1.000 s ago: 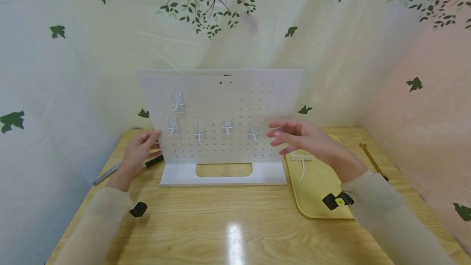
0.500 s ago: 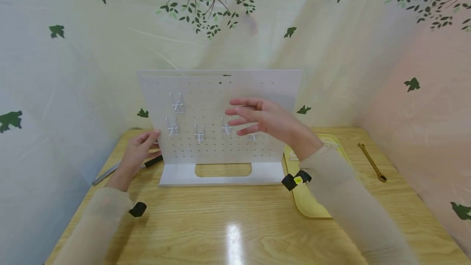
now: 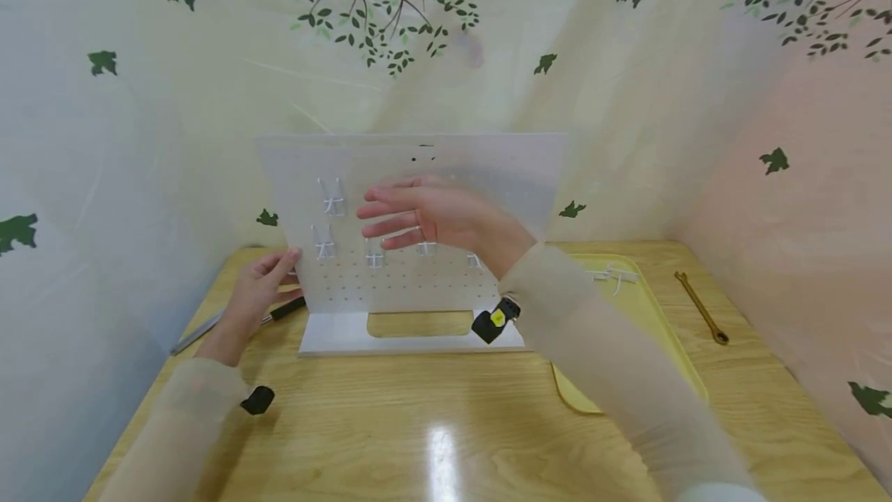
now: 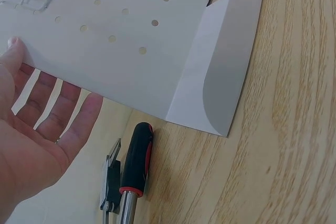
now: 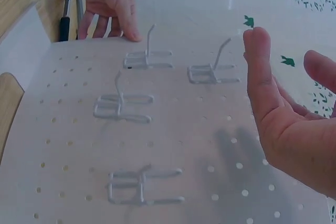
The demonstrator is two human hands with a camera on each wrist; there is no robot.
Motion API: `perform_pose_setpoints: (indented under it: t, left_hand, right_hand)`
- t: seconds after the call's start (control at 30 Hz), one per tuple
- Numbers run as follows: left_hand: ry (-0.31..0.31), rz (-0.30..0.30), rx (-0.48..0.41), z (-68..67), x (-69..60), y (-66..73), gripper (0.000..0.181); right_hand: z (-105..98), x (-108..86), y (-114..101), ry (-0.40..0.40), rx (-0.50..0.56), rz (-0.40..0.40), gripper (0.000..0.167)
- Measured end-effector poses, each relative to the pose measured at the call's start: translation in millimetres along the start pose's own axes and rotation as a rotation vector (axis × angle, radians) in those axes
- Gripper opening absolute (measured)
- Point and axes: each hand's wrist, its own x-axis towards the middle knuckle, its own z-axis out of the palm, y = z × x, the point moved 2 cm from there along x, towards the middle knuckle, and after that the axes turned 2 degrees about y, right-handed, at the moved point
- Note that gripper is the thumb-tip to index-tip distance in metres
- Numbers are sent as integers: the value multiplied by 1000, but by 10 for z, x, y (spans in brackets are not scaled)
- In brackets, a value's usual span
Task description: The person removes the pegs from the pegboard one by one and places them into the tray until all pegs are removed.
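A white pegboard (image 3: 411,285) stands upright on its base, with several white wire hooks (image 3: 334,197) fixed in its holes. At its left edge my left hand (image 3: 254,289) grips the board, the thumb in front and the fingers behind, as the left wrist view also shows. My right hand (image 3: 432,215) hovers before the board's upper middle, fingers extended and holding nothing. It covers part of the hole grid and overlaps some hooks in the head view. In the right wrist view, wire hooks (image 5: 146,186) lie on the panel beside that hand.
A yellow tray (image 3: 662,339) on the right carries loose white wire hooks (image 3: 613,276). Beyond it lies a gold-coloured wrench (image 3: 700,308). Left of the board is a black-and-red handled tool (image 4: 139,156) on the wooden table (image 3: 390,424). A leaf-print curtain hangs behind.
My right hand has moved left from beside the board's right edge to in front of its upper middle. The left hand has stayed on the left edge.
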Motion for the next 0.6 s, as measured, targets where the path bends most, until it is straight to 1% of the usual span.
perform_pose_setpoints:
  t: [0.2, 0.37, 0.47, 0.6]
  left_hand:
    - [5, -10, -8, -9, -15, -12, 44]
    - [6, -29, -18, -2, -37, -27, 41]
    - [9, -33, -27, 4, -42, -30, 39]
    - [14, -33, -41, 2, -40, -14, 38]
  right_hand:
    - [174, 221, 51, 26, 30, 66, 44]
    - [274, 356, 154, 48, -35, 123, 44]
    - [320, 429, 218, 67, -39, 152, 47]
    - [381, 533, 268, 91, 55, 152, 53]
